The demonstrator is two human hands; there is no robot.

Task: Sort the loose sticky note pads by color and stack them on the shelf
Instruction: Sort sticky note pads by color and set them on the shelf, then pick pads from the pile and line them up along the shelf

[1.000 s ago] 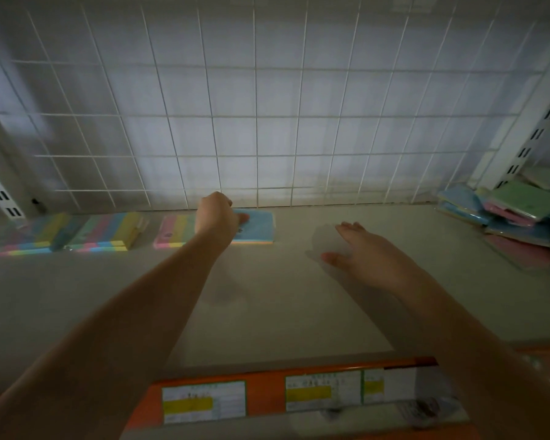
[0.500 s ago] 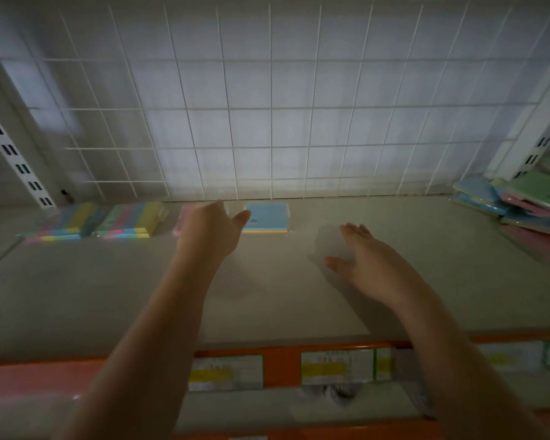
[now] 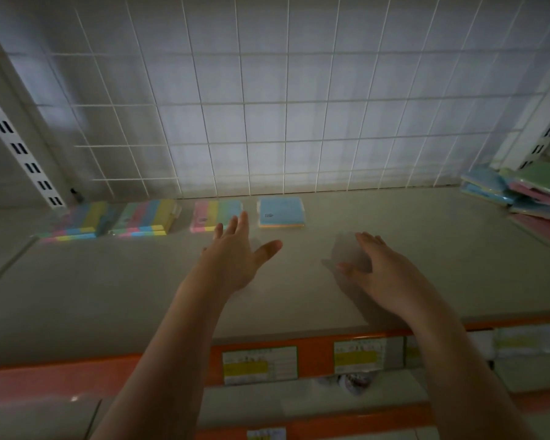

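Both bare forearms are reaching in over the shelf's (image 3: 115, 296) front edge. The left hand (image 3: 235, 258) is hanging released above the shelf, fingers straight and spread, thumb stuck out to the right, grasping nothing; its fingertips are overlapping the near corner of a pastel striped pad (image 3: 215, 214). The right hand (image 3: 381, 268) is also released, palm down with fingers extended toward the back edge, holding nothing and casting a shadow on the shelf.

Along the back edge, a blue pad (image 3: 281, 211) is lying just right of the striped one, carrying a small dark print too tiny to read. Two more striped stacks (image 3: 115, 219) are sitting toward the back left corner. A loose heap of blue, pink and green pads (image 3: 518, 190) is lying at the back right corner, partly cut off by the frame.

Price labels (image 3: 259, 363) with yellow bands are lining the orange front rail (image 3: 315, 354), their writing blurred.
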